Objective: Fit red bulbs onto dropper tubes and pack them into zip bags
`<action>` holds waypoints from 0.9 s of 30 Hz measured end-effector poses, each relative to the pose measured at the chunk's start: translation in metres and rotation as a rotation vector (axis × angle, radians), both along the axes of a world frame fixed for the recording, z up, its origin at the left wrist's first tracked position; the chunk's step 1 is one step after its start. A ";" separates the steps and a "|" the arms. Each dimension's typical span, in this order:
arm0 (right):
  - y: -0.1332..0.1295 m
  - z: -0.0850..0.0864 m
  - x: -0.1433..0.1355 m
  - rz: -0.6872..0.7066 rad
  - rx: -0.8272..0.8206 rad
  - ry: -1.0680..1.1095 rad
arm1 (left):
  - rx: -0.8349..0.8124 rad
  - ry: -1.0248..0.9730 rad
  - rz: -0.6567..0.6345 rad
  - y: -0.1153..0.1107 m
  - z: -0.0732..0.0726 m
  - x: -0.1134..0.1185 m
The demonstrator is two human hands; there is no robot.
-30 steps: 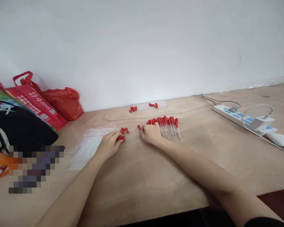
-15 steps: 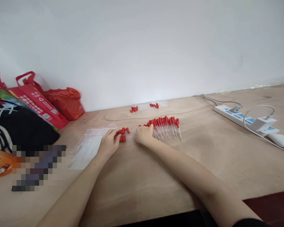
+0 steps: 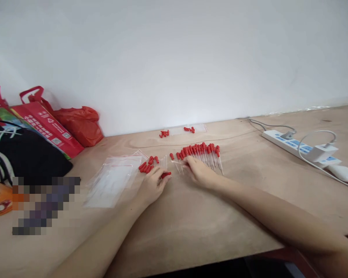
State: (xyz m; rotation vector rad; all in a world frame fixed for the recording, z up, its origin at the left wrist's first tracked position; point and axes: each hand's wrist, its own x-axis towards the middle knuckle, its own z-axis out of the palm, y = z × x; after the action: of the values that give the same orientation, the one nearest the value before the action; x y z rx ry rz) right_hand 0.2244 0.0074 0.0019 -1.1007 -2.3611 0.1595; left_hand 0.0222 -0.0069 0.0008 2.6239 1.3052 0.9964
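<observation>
My left hand [image 3: 154,185] pinches a red rubber bulb [image 3: 166,175] between thumb and fingers, just above the table. Facing it, my right hand [image 3: 199,173] is closed on a thin clear dropper tube [image 3: 176,162] whose end points left toward the bulb. Loose red bulbs [image 3: 145,167] lie beyond my left hand, beside a row of bare clear tubes [image 3: 161,160] that the hand partly covers. A fan of droppers with red bulbs on top [image 3: 204,150] lies behind my right hand, which hides some of their stems.
Clear zip bags [image 3: 113,183] lie flat at left. Near the wall is another clear bag [image 3: 178,130] with red bulbs around it. A power strip [image 3: 292,144] with cables lies at right. Shopping bags [image 3: 50,125] and a black cloth bag [image 3: 34,158] stand at far left.
My left hand has left the bulb pile with one bulb, moving right and nearer me. My right hand has drawn right, off the bare tubes, and now holds one tube.
</observation>
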 end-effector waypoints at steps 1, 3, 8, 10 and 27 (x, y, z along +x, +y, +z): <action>-0.005 -0.006 0.013 0.062 0.072 0.014 | -0.009 -0.005 -0.026 -0.002 -0.002 0.005; -0.014 -0.018 0.034 0.119 0.179 0.008 | -0.037 -0.019 -0.069 -0.006 -0.007 0.014; -0.027 -0.030 0.053 0.137 0.185 0.019 | -0.064 -0.033 -0.154 -0.012 -0.013 0.027; -0.028 -0.029 0.049 0.127 0.178 0.035 | -0.017 -0.012 -0.166 -0.012 -0.013 0.027; -0.030 -0.023 0.039 0.105 0.164 0.014 | 0.074 -0.032 -0.149 -0.012 -0.009 0.027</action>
State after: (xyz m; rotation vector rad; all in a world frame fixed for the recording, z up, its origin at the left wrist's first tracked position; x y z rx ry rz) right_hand 0.2629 -0.0225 -0.0209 -0.8962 -2.3737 0.0103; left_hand 0.0492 -0.0191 -0.0079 2.6996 1.0669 1.0787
